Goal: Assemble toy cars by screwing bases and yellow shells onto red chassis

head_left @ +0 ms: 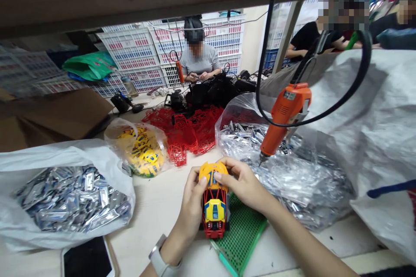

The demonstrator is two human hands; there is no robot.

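Between my two hands is a toy car (214,210) with a yellow-orange hood, a red cage frame and a yellow and blue roof piece. My left hand (192,201) grips its left side, the thumb on the hood's edge. From the right, my right hand (242,181) closes on the front, its thumb pressing the hood. Parts of the car's sides and its underside are hidden. Beneath it lies a green perforated mat or basket (248,229). An orange electric screwdriver (282,117) hangs to the right, apart from my hands.
Bags of silvery parts stand left (78,199) and right (292,181). A bag of yellow parts (143,149) and red cage frames (191,130) lie ahead. A phone (87,257) rests at front left. Across the table, a person (203,58) handles something small near black parts (214,91).
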